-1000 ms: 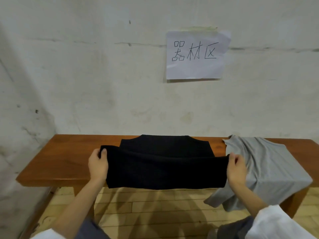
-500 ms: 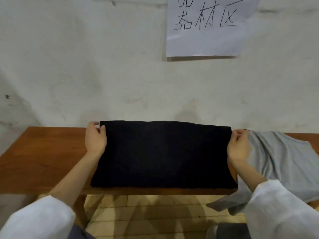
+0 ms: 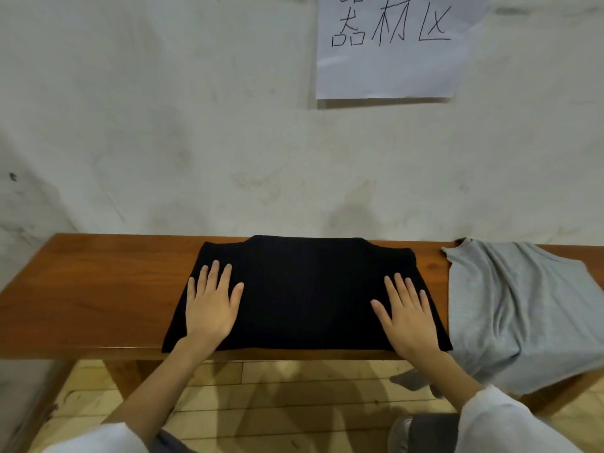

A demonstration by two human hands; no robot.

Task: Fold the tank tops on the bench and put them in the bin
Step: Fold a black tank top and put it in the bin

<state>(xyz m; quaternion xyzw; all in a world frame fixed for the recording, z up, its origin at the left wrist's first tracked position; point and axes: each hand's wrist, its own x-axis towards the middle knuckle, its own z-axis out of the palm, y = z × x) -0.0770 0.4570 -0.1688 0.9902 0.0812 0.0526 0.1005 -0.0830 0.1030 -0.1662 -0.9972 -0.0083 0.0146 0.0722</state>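
A black tank top [image 3: 307,289] lies folded in half on the wooden bench [image 3: 98,289], its shoulder part showing at the back edge near the wall. My left hand [image 3: 212,302] rests flat on its left side, fingers spread. Flat on the right side is my right hand [image 3: 407,313], fingers apart too. Neither hand grips the cloth. A grey tank top [image 3: 516,308] lies crumpled on the bench's right end, with its lower part hanging over the front edge. No bin is in view.
A pale plastered wall [image 3: 163,125] runs right behind the bench, with a paper sign [image 3: 392,47] taped to it. Light wooden floor [image 3: 261,403] shows below the bench's front edge. The bench's left part is bare wood.
Both hands carried the black top's lower edge up over its upper half, laid it down and let go. They now press flat on the folded cloth. The camera moved closer.
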